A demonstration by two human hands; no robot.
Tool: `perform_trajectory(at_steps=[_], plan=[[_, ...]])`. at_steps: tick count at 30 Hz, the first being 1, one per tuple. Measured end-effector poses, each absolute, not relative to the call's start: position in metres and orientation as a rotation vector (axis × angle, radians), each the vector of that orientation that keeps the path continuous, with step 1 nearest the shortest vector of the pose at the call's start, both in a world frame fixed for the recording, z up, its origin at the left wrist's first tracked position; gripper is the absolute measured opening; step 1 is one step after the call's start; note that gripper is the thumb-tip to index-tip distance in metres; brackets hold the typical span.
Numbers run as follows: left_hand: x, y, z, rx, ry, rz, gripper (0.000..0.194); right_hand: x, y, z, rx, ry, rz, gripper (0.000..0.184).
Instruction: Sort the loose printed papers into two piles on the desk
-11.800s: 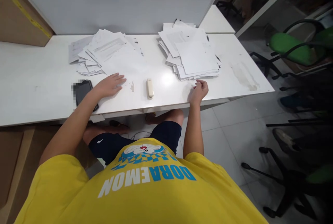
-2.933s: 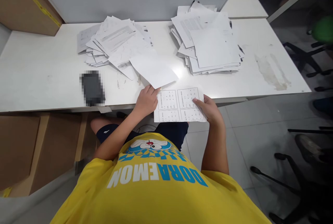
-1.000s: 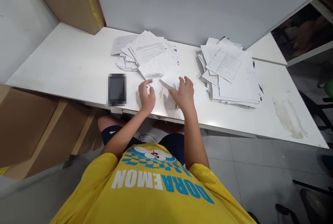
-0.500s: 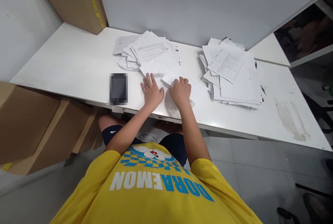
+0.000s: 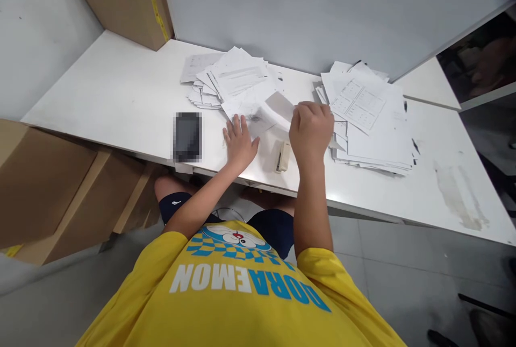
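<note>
My right hand (image 5: 312, 129) is closed on a sheet of paper (image 5: 278, 110), lifted above the desk and bent. The hand hides the sheet's gripped edge. My left hand (image 5: 241, 144) rests with fingers spread at the front edge of the left pile of papers (image 5: 237, 78). Between my hands a small beige stapler (image 5: 282, 157) sits on the white desk. To the right of my right hand lies a second pile of papers (image 5: 371, 115), its top sheet printed with a table.
A dark, pixelated flat object (image 5: 187, 137) lies left of my left hand. A cardboard box (image 5: 124, 0) stands at the desk's back left, against the wall. More cardboard boxes (image 5: 48, 185) are below the desk's left front edge. A grey panel (image 5: 282, 13) rises behind the desk.
My right hand has lifted the sheet and moved right and up, uncovering the stapler. My left hand has stayed nearly in place, fingers spread.
</note>
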State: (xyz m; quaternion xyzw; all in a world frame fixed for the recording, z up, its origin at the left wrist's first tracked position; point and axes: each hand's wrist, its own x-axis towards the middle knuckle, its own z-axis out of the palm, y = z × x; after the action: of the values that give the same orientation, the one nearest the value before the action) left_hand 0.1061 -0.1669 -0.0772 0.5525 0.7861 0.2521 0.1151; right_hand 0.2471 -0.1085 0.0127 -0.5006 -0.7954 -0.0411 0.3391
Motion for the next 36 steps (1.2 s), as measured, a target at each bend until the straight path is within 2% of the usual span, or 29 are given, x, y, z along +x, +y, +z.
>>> perform_trajectory(at_steps=[6,15,20,27,32,36], plan=[[0.105,-0.166,-0.085,1.613,2.225,0.958,0.085,0.259,-0.133,0.039,-1.128,-1.781,0.095,0.035],[0.096,-0.165,-0.089,1.589,2.047,1.147,0.092,0.273,-0.154,0.044,-1.077,-1.243,0.514,0.035],[0.090,-0.167,-0.087,1.442,1.914,1.308,0.073,0.282,-0.157,0.033,-0.972,-1.017,0.796,0.024],[0.085,-0.169,-0.081,1.174,1.622,1.623,0.045,0.297,-0.160,0.020,-0.906,-0.802,0.963,0.010],[0.087,-0.190,-0.071,0.944,1.510,1.759,0.039,0.302,-0.168,0.014,-0.925,-0.745,1.034,0.015],[0.093,-0.259,-0.075,0.749,1.469,1.805,0.034,0.298,-0.191,-0.001,-0.981,-0.712,1.186,0.019]])
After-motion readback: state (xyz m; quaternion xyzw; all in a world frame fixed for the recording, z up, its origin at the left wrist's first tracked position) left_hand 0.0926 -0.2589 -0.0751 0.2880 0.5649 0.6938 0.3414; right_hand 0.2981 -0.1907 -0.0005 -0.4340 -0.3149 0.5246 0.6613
